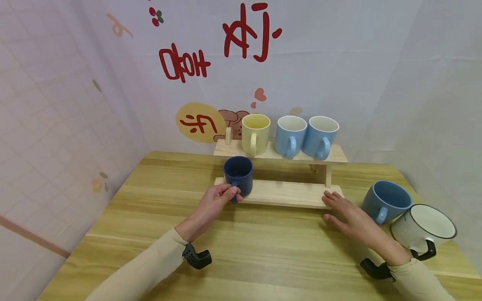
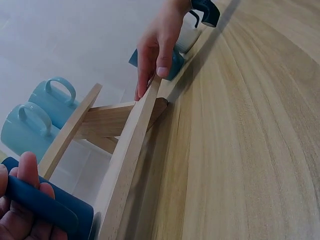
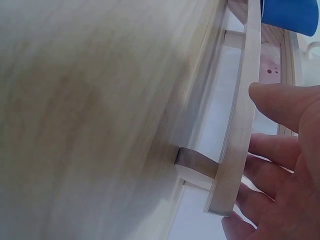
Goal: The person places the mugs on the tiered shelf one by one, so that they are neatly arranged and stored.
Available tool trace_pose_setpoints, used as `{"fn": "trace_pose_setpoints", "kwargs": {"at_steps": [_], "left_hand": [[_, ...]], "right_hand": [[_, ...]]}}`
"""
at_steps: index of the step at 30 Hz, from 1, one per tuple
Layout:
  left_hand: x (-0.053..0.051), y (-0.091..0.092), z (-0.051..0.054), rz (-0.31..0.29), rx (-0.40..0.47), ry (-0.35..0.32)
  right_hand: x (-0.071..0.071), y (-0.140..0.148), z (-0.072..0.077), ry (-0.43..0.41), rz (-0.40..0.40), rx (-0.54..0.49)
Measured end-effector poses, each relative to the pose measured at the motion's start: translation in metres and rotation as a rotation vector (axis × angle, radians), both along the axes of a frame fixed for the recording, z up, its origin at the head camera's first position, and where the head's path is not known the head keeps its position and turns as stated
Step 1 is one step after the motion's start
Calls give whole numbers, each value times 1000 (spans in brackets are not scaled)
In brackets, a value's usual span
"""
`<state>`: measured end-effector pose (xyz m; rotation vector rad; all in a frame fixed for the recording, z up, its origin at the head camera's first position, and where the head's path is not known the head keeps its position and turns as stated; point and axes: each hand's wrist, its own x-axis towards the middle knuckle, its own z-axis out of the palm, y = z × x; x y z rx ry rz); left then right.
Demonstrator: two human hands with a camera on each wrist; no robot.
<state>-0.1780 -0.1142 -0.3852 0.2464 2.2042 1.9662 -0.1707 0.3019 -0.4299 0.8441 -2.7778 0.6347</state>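
Note:
A dark blue mug [image 1: 241, 177] stands at the left end of the lower shelf of a two-tier wooden rack [image 1: 286, 193]. My left hand [image 1: 216, 200] grips its handle, and in the left wrist view the fingers curl round that handle [image 2: 42, 202]. At the lower shelf's right end, my right hand [image 1: 352, 219] rests its fingertips on the board with fingers loosely extended, holding nothing. The right wrist view has the right hand [image 3: 285, 150] beside the board's edge. Along the upper shelf stand a yellow mug [image 1: 256, 136] and two light blue mugs [image 1: 290, 136].
Right of the rack, a grey-blue mug [image 1: 388, 200] and a white mug with a black rim [image 1: 425, 228] stand close together on the wooden table [image 1: 263, 255], beside my right forearm. A patterned cloth wall [image 1: 357, 75] rises behind the rack.

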Motion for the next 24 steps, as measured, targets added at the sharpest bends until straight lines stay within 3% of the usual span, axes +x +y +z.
{"fn": "trace_pose_setpoints", "kwargs": {"at_steps": [9,17,21,24], "left_hand": [[-2,7,-6,14,-22,-13],[-7,11,-7,-42,-12,9],[-6,7,-9,-104,-58,69],[-5,2,-12,-146,-115,157]], "right_hand": [[3,0,-3,5,2,4],[5,4,0,-1,-17,5],[3,2,0,-8,-11,4],[2,1,0,-11,-12,6]]}}
